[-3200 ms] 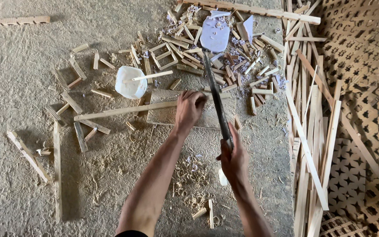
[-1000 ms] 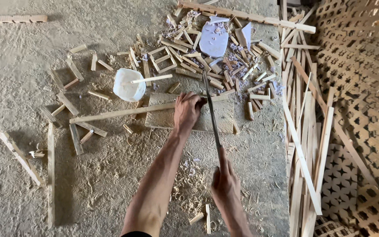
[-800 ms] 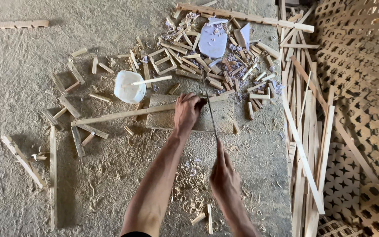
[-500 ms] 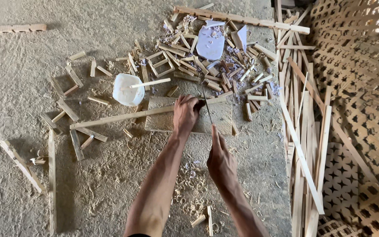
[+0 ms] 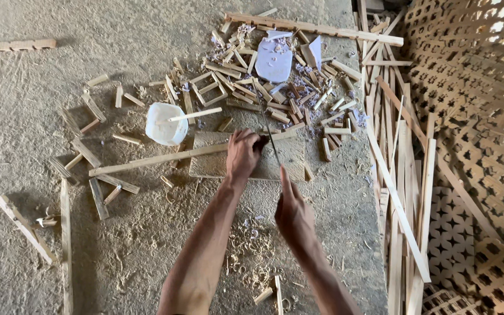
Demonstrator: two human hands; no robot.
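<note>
Two hands at work on one long wooden strip, saw set across it.

Nearest you, your right hand (image 5: pixel 294 217) is wrapped around the handle of the saw (image 5: pixel 268 133), while your left hand (image 5: pixel 241 153) presses the strip (image 5: pixel 158 158) flat on the board (image 5: pixel 211 163). Judging by the heap of short offcuts (image 5: pixel 246 76) beyond (a white cup (image 5: pixel 163 123) sits near them), much cutting looks done, with long slats (image 5: pixel 406 175) uncut at the right. Your left fingers hide the cut, so its depth is unclear.
</note>
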